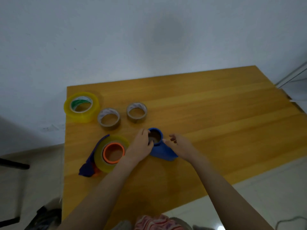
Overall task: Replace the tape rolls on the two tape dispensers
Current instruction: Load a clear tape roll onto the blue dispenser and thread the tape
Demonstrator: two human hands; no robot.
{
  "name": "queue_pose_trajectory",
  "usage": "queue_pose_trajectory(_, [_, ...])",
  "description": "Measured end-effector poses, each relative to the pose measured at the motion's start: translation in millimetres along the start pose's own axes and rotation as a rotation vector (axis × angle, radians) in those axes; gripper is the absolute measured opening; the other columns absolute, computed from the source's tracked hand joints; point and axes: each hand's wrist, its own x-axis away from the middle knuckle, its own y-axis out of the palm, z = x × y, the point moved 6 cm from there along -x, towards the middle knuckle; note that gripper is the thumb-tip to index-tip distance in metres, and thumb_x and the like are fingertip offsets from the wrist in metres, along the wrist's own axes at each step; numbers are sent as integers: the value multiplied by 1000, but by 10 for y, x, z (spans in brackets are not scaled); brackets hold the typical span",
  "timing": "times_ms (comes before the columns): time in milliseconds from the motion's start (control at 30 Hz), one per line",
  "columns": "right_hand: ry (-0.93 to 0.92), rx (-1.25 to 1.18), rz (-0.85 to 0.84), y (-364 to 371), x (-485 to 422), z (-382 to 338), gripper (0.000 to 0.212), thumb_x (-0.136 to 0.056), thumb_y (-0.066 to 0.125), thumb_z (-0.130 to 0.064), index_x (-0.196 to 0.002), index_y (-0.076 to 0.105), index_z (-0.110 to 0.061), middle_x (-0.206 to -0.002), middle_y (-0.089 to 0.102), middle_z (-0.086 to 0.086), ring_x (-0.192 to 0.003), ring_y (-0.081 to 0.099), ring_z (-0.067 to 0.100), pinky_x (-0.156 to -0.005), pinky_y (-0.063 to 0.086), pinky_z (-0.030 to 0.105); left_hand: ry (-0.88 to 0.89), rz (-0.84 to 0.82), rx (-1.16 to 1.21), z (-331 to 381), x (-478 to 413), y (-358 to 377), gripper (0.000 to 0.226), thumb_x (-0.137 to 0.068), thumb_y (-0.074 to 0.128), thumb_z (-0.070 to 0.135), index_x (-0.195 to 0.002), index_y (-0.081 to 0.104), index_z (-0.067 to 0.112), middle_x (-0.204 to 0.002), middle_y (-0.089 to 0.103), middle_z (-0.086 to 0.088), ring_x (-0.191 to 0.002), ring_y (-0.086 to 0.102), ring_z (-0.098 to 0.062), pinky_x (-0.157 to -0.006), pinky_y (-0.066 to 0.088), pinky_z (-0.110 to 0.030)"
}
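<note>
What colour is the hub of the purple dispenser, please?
The hub is orange; the head view shows it.

1. Blue dispenser point(163, 152): base partly covered by left grip point(141, 146) and right grip point(181, 146).
2. Right grip: motion-blurred; finger contact cannot be told.
3. Purple dispenser point(87, 168): mostly beneath its yellow roll point(99, 156).
4. Patterned cloth point(154, 221): cut by bottom edge.
</note>
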Motion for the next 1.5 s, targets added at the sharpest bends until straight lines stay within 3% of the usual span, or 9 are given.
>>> queue_pose_trajectory(333, [-182,41,-79,76,-320,-168,55,-98,46,-34,-147,26,-17,-141,46,7,-122,50,25,-94,48,36,-58,69,141,43,-47,21,49,-86,40,-12,-130,44,8,-137,44,-11,-129,41,-22,-100,33,-22])
queue_pose_trajectory(467, [-174,146,-13,116,-424,-275,48,-96,52,-20,-142,37,-16,-119,61,10,-93,63,25,-72,54,34,-58,87,193,52,-8,23,50,-85,40,-13,-131,44,7,-137,45,-12,-129,42,-23,-97,31,-16])
queue_pose_trajectory(633, [-69,123,93,10,-511,-269,20,-95,53,-18,-108,60,-6,-88,64,9,-75,61,21,-62,54,33,-150,81,217,-39,50,9,48,-91,46,-1,-137,37,9,-142,40,-8,-132,39,-20,-98,35,-23])
queue_pose_trajectory(800, [42,-12,90,-89,-505,-178,32,-95,52,-23,-121,52,-4,-101,65,15,-76,68,24,-63,58,34,-175,41,205,-95,26,6,39,-95,48,10,-134,43,13,-134,47,-6,-124,47,-21,-90,39,-21])
queue_pose_trajectory(900, [105,-72,19,-142,-521,-66,20,-97,49,-21,-81,51,-9,-70,64,11,-53,65,16,-49,50,26,-269,71,282,-108,-18,27,46,-95,52,16,-138,36,10,-138,45,-8,-128,44,-24,-98,41,-29])
queue_pose_trajectory(967, [141,-177,17,-198,-530,-1,24,-95,49,-19,-74,42,-13,-56,53,6,-48,64,15,-47,46,26,-382,65,440,-114,-33,86,55,-95,52,23,-143,30,7,-143,41,-7,-130,42,-24,-102,42,-34])
queue_pose_trajectory(1167, [171,-426,96,-357,-432,24,26,-96,46,-24,-72,44,-14,-57,53,5,-46,62,17,-67,52,37,-489,52,805,24,-44,256,41,-91,52,45,-117,51,13,-118,59,-5,-100,58,-16,-93,50,-40])
queue_pose_trajectory(1367, [112,-514,253,-468,-261,-65,32,-97,42,-28,-69,45,-14,-57,56,9,-46,55,22,-44,45,27,-528,50,1046,196,-120,229,34,-95,45,45,-106,55,14,-98,62,-7,-82,59,-19,-70,46,-30])
queue_pose_trajectory(1500, [119,-474,439,-510,-135,-116,31,-94,43,-32,-66,40,-18,-61,44,0,-51,41,17,-47,33,28,-447,217,1096,253,-156,149,31,-94,45,49,-97,59,22,-96,61,-9,-84,59,-26,-76,45,-39])
